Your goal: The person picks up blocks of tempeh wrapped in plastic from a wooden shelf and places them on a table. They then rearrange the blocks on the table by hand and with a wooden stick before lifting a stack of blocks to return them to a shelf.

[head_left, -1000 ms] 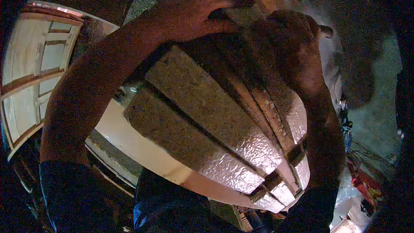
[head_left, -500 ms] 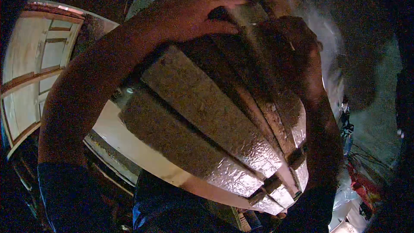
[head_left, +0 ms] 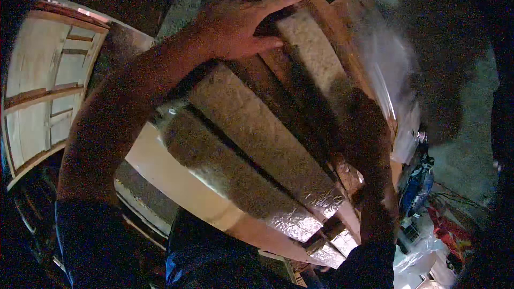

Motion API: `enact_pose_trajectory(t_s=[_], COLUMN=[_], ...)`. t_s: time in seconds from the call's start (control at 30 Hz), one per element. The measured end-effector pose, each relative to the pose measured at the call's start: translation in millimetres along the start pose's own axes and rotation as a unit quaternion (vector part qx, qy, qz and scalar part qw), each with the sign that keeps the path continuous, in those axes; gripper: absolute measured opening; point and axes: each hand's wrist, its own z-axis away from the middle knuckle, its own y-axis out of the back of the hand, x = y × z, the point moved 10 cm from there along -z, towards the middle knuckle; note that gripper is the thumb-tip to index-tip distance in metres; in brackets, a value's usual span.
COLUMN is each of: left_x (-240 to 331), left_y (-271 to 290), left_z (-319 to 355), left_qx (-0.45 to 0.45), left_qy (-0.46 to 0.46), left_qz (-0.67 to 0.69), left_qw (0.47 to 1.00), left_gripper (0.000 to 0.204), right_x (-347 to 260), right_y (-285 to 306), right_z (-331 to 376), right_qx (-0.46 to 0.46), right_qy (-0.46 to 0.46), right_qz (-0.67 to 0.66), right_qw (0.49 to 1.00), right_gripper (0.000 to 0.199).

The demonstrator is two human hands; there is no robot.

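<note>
"One strip-faced panel [head_left: 251, 112]: location?"

"Centre of view, directly before the wearer."

"Grip?"

"Left hand [head_left: 238, 27]: thumb and fingers spread apart at the panel's far end. Right hand [head_left: 356, 112]: in shadow over the panel's right side; I cannot tell whether it grips."
</note>
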Motion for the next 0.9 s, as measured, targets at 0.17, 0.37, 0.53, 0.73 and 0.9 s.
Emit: enact_pose_trajectory(t_s=[0.17, 0.37, 0.53, 0.73, 0.9], left_x=[-1, -27, -15, 68, 152], left_y=[4, 12, 56, 66, 51], left_z=[0, 9, 19, 74, 104], left_qx=[-0.029, -0.027, 0.074, 0.172, 0.156], left_qy=[0.024, 0.195, 0.235, 0.339, 0.358], left_qz=[0.083, 0.222, 0.268, 0.484, 0.640], left_qw=[0.996, 0.955, 0.931, 0.788, 0.662], left_gripper=[0.066, 0.050, 0.047, 0.067, 0.095], right_x=[13, 38, 65, 69, 3], right_y=[2, 6, -27, -36, -2], right_z=[1, -13, -12, 42, 123], right_qx=[-0.039, -0.079, -0.188, -0.143, -0.108], right_qy=[-0.013, 0.066, 0.051, 0.039, 0.007], right_qz=[-0.036, -0.217, -0.575, -0.739, -0.765], right_qw=[0.999, 0.971, 0.794, 0.657, 0.635], right_gripper=[0.046, 0.063, 0.073, 0.082, 0.081])
